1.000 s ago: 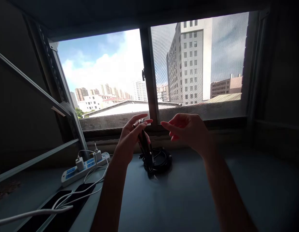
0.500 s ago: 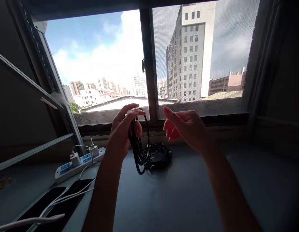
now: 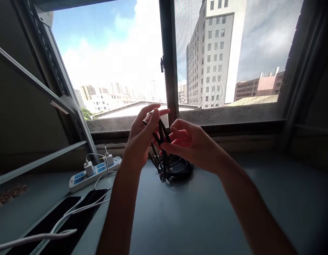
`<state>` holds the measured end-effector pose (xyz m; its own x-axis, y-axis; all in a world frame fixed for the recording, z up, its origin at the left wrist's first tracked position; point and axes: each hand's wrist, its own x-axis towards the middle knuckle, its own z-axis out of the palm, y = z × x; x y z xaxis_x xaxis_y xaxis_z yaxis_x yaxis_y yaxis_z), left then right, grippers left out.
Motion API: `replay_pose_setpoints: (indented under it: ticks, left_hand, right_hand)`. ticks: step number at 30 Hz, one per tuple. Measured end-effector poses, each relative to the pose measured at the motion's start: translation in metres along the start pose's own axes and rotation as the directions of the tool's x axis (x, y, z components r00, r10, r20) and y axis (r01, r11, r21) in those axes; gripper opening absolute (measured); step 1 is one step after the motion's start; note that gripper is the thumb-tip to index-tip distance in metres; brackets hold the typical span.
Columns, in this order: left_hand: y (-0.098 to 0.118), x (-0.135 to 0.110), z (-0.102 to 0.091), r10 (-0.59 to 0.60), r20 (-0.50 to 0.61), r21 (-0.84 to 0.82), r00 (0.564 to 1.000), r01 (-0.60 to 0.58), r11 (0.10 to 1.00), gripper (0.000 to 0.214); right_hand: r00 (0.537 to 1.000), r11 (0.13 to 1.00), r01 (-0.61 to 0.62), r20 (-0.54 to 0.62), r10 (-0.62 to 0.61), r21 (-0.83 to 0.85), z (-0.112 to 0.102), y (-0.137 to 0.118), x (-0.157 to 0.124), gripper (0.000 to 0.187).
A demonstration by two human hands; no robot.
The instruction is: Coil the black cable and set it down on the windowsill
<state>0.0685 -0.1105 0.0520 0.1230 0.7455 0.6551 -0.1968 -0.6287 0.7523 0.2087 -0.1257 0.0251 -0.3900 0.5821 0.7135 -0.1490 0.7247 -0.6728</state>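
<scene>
My left hand [image 3: 142,136] is raised in front of the window and pinches the top of a looped black cable [image 3: 161,148] that hangs down toward the table. My right hand [image 3: 189,141] has come up against the loop from the right, its fingers curled around the strands. Behind and below the hands, a second coil of black cable [image 3: 181,169] lies flat on the grey table [image 3: 195,216].
A white power strip [image 3: 93,173] with two white chargers sits at the left by the window. White cables run from it to two dark phones [image 3: 60,221] lying at the lower left. A metal shelf frame [image 3: 41,92] stands at the left; the window sill is behind.
My right hand moved left from open air and closed on the cable loop. The left hand rose slightly with the loop. The view tilted down a little.
</scene>
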Motion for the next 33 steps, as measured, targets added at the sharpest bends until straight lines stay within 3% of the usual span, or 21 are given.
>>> replay_pose_setpoints:
  ticks: [5,8,12,16,20,24,30,33]
  left_hand:
    - [0.001,0.002,-0.012,-0.083,0.018,-0.012,0.996,0.083,0.996,0.024]
    - [0.0,0.005,-0.02,-0.083,-0.003,0.017,0.997,0.083,0.996,0.027]
    - [0.004,0.006,-0.028,-0.101,0.029,0.004,0.994,0.101,0.995,0.027]
    - [0.01,0.005,-0.035,-0.174,0.108,0.055,0.979,0.169,0.984,0.029]
    - [0.01,0.004,-0.036,-0.182,0.096,0.088,0.979,0.174,0.981,0.035]
    - [0.005,0.003,-0.024,-0.174,0.071,0.068,0.982,0.17,0.983,0.037]
    - [-0.006,0.004,-0.008,-0.196,0.01,0.044,0.981,0.195,0.98,0.05]
    - [-0.004,0.003,-0.006,-0.205,0.048,0.034,0.978,0.204,0.978,0.058]
  right_hand:
    - [1.0,0.989,-0.021,0.007,0.02,0.144,0.0,0.0,0.003,0.024]
    - [0.992,0.997,0.029,-0.128,-0.02,0.069,-0.005,0.001,0.005,0.024]
    - [0.938,0.992,0.079,-0.329,-0.106,-0.096,-0.018,-0.007,0.005,0.025]
    - [0.905,0.991,0.1,-0.407,-0.128,-0.088,-0.027,-0.015,0.003,0.026]
    - [0.922,0.998,0.058,-0.384,-0.042,0.031,-0.024,-0.015,0.003,0.03]
    - [0.933,0.975,-0.011,-0.348,0.089,0.221,-0.014,-0.007,0.005,0.039]
    - [0.984,0.952,-0.125,-0.09,0.155,0.278,-0.001,0.004,0.008,0.032]
    - [0.983,0.956,-0.161,-0.05,0.179,0.246,-0.002,0.007,0.008,0.034]
